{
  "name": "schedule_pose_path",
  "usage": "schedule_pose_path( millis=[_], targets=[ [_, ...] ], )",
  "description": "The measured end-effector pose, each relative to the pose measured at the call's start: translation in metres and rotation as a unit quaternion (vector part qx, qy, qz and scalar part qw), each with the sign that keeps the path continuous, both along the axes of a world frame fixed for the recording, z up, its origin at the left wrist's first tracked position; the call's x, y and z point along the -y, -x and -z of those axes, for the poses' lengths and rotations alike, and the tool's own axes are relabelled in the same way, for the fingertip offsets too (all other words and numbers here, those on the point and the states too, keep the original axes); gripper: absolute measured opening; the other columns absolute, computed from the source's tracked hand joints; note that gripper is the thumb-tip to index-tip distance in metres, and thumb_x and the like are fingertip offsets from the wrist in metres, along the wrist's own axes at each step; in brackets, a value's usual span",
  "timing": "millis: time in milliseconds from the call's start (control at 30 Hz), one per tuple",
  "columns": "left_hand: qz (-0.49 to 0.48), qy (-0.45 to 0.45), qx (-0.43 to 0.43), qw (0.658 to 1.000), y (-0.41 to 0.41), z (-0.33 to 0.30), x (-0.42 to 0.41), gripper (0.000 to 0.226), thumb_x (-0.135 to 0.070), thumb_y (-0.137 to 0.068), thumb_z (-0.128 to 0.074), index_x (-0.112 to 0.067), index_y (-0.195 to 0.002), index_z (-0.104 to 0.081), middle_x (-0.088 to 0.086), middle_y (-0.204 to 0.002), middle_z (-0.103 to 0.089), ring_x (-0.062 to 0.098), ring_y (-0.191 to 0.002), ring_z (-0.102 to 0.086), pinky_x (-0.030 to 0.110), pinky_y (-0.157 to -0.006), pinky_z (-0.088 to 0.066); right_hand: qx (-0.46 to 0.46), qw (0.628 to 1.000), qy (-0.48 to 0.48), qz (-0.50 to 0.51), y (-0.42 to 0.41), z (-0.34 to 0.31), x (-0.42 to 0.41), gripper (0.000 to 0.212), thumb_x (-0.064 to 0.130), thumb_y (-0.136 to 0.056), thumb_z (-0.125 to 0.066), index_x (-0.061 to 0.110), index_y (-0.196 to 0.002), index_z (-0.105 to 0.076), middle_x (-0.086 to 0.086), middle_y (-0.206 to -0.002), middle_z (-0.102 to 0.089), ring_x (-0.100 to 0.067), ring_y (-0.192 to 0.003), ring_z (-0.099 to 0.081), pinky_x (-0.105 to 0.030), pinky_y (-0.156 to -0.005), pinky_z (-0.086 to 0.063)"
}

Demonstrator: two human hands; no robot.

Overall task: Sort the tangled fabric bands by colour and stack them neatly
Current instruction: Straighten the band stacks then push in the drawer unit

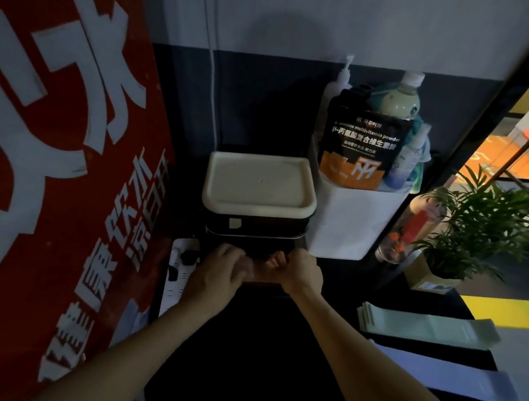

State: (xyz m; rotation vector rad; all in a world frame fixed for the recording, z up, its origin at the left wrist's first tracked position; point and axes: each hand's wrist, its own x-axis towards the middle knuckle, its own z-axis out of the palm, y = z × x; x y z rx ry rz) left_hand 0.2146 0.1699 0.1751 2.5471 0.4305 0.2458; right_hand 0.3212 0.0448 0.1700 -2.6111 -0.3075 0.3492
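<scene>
Both hands work a pinkish-brown band at the counter's back edge, below the lidded black box; left hand covers its end, fingers hidden, right hand pinches it. Green bands and lilac bands lie stacked at the right edge

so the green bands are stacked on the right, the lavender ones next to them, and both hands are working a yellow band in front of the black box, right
Not quite: the band between the hands is pinkish brown, not yellow, as the head view shows. The rest holds: the green bands lie stacked on the right, the lavender ones next to them, and the left hand and right hand work in front of the black box.
</scene>
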Motion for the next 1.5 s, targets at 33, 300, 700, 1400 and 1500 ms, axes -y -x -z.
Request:
schedule_pose_path(
  millis=[33, 300, 700, 1400, 1500],
  targets=[
    [0.046, 0.004, 0.007, 0.999, 0.004, 0.004, 0.002, 0.032, -0.021, -0.091, -0.056, -0.015, -0.122, -0.054, 0.0, -0.125, -0.05, 0.019, -0.116, -0.049, 0.032, -0.096, -0.041, 0.005, 1.0, 0.001, 0.0, 0.001, 0.0, 0.0, 0.021, 0.031, -0.087, -0.056, 0.013, -0.076, -0.052, -0.01, -0.094, -0.065, -0.032, -0.086, -0.063, -0.033, -0.062, -0.044],
    [0.111, -0.071, -0.112, 0.985, 0.01, 0.023, 0.004, 0.055, -0.035, -0.089, -0.026, -0.019, -0.139, -0.042, 0.001, -0.144, -0.042, 0.019, -0.132, -0.039, 0.024, -0.103, -0.032, 0.037, 0.999, -0.017, -0.026, 0.006, -0.008, 0.01, 0.022, 0.031, -0.088, -0.055, 0.01, -0.087, -0.055, -0.007, -0.093, -0.063, -0.03, -0.087, -0.061, -0.03, -0.06, -0.037],
    [0.105, -0.034, -0.091, 0.99, 0.01, 0.019, 0.009, 0.087, -0.054, -0.066, -0.006, -0.018, -0.13, -0.053, 0.001, -0.136, -0.05, 0.018, -0.127, -0.045, 0.026, -0.102, -0.035, 0.105, 0.966, -0.007, -0.237, 0.016, 0.003, 0.055, 0.049, 0.027, -0.08, -0.07, 0.022, -0.127, -0.055, 0.002, -0.134, -0.047, -0.023, -0.118, -0.04, -0.03, -0.099, -0.036],
    [0.053, -0.119, -0.052, 0.99, -0.031, 0.01, -0.008, 0.057, -0.035, -0.086, -0.02, -0.017, -0.127, -0.056, 0.004, -0.132, -0.053, 0.026, -0.121, -0.046, 0.032, -0.1, -0.036, 0.174, 0.971, -0.032, -0.162, -0.019, 0.005, 0.034, 0.019, 0.006, -0.088, -0.054, 0.01, -0.105, -0.062, -0.004, -0.107, -0.055, -0.024, -0.107, -0.044, -0.03, -0.064, -0.037],
    [0.003, -0.154, 0.04, 0.987, -0.035, 0.01, -0.013, 0.031, -0.003, -0.071, -0.071, -0.01, -0.101, -0.067, 0.009, -0.101, -0.063, 0.033, -0.093, -0.059, 0.041, -0.075, -0.048, 0.161, 0.979, -0.049, -0.115, -0.026, 0.004, 0.032, 0.021, 0.01, -0.086, -0.058, 0.009, -0.107, -0.055, -0.005, -0.11, -0.05, -0.023, -0.108, -0.042, -0.034, -0.07, -0.046]
  ],
)
